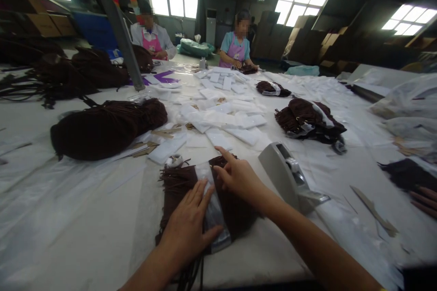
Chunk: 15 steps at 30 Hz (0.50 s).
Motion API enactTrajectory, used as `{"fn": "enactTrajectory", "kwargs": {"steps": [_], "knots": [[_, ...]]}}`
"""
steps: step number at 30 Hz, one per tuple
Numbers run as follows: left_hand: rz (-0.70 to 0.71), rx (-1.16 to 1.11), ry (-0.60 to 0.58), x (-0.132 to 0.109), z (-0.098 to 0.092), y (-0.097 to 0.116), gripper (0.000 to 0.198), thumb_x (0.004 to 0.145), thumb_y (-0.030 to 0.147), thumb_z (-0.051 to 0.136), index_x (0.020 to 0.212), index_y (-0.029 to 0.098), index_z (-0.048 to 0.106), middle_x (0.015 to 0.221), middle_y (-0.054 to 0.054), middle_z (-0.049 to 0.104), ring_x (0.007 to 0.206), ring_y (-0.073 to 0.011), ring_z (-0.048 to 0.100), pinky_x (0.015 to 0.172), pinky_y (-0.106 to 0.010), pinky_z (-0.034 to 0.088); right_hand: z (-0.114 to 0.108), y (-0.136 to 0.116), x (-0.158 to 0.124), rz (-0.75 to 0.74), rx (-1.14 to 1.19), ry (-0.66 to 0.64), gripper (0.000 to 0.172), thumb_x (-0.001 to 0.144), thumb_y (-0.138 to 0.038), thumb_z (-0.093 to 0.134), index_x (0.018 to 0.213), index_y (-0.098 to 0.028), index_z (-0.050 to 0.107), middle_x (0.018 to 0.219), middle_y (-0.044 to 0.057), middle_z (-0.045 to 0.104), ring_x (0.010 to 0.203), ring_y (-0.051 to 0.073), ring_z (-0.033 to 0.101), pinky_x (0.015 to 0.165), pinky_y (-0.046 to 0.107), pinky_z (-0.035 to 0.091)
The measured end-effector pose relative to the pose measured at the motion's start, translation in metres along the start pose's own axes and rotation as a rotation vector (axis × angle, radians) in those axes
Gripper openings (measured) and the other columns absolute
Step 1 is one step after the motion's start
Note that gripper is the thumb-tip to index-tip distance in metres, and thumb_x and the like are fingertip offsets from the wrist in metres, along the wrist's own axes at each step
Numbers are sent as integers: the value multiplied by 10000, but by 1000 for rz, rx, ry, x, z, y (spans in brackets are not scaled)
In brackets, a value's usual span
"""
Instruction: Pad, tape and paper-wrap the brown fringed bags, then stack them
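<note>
A dark brown fringed bag (pixel 239 211) lies flat on the table in front of me, with a whitish plastic band (pixel 215 216) across its middle. My left hand (pixel 189 216) rests open on the bag and the band, fingers pointing away from me. On the band's right side, near the bag's far edge, is my right hand (pixel 235 175); its index finger is stretched out and the thumb is apart. Nothing shows in its fingers. Close to my right forearm stands a grey tape dispenser (pixel 287 175). Dark straps hang from the bag's near edge.
Another brown bag (pixel 102 129) lies at left, and wrapped fringed bundles (pixel 309 120) at right. White packets (pixel 221 118) cover the table's middle. A blade-like strip (pixel 373 211) lies at right, near another person's hand (pixel 425 200). A metal post (pixel 119 27) rises at left. Two people work across the table.
</note>
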<state>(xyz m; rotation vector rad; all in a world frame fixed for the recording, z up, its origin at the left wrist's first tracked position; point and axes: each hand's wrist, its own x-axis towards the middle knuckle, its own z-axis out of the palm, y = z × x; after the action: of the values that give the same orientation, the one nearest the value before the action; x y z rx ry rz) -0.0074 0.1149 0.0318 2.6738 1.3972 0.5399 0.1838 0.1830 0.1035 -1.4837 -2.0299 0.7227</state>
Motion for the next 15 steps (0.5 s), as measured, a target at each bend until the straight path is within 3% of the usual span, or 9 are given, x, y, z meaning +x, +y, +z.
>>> {"fn": "enactTrajectory", "kwargs": {"steps": [3, 5, 7, 10, 12, 15], "knots": [[7, 12, 6, -1, 2, -2, 883, 758, 478, 704, 1501, 167, 341, 1576, -164, 323, 1418, -320, 378, 1102, -465, 418, -46, 17, -36, -5, -93, 279, 299, 925, -351, 585, 1199, -258, 658, 825, 9, 760, 640, 163, 713, 643, 261, 548], [28, 13, 22, -2, 5, -3, 865, 781, 492, 685, 1507, 177, 335, 1577, -161, 324, 1411, -322, 389, 1098, -467, 421, -79, 41, -61, 55, -252, 512, 249, 910, -385, 596, 1080, -242, 709, 979, 48, 758, 808, 202, 728, 781, 316, 555], [52, 12, 36, -2, 8, -6, 832, 809, 517, 655, 1508, 193, 340, 1583, -157, 313, 1408, -326, 394, 1095, -475, 423, -107, 70, -86, 133, -389, 632, 268, 894, -405, 597, 1052, -224, 717, 1148, 74, 719, 1056, 254, 677, 966, 399, 496], [81, 19, 35, -1, 13, -11, 793, 843, 547, 604, 1514, 218, 340, 1597, -144, 287, 1413, -327, 386, 1095, -479, 422, -131, 109, -119, 335, -373, 575, 338, 876, -477, 579, 970, -198, 743, 1319, 108, 632, 1222, 291, 581, 1081, 462, 398], [89, 24, 24, 0, 16, -14, 769, 857, 543, 580, 1516, 224, 344, 1606, -136, 266, 1419, -328, 377, 1096, -476, 421, -134, 125, -135, 473, -219, 464, 391, 882, -528, 546, 933, -209, 766, 1354, 107, 609, 1222, 285, 581, 1075, 451, 402], [107, 31, 16, 1, 18, -17, 747, 864, 540, 557, 1506, 208, 368, 1611, -139, 251, 1424, -337, 363, 1102, -481, 412, -127, 133, -147, 561, 119, 370, 389, 853, -564, 586, 890, -235, 789, 1371, 78, 603, 1255, 272, 559, 1102, 416, 370]]}}
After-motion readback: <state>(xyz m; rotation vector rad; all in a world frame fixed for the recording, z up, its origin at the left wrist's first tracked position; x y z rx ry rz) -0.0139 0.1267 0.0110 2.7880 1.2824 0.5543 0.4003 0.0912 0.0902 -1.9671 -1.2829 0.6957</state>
